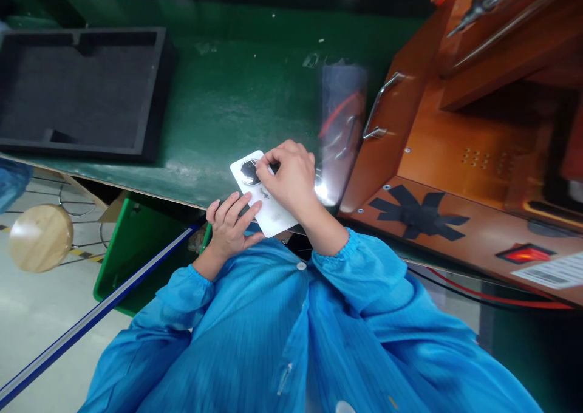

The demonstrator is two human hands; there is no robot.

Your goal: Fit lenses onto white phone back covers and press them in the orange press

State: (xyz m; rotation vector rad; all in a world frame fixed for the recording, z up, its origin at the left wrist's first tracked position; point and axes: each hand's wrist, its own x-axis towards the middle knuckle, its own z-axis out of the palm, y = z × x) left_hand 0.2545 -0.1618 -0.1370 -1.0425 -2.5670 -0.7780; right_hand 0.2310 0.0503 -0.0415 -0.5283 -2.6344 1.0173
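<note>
A white phone-shaped panel point(275, 217) with a dark round camera area near its top lies tilted at the front edge of the green bench. My left hand point(231, 223) holds its lower left side, fingers resting on the face and thumb near the bottom edge. Over the upper right part is my right hand point(291, 176), its thumb and index finger pinched together at the camera area. Whatever may be between those fingertips is too small to make out.
On the green bench point(218, 103) lies a black foam tray point(152, 97) at the left. A clear plastic sheet point(342, 115) sits beside an orange machine point(387, 133) at the right. Below are a green bin point(113, 255), a blue-edged bar point(109, 307) and a wooden stool point(40, 238).
</note>
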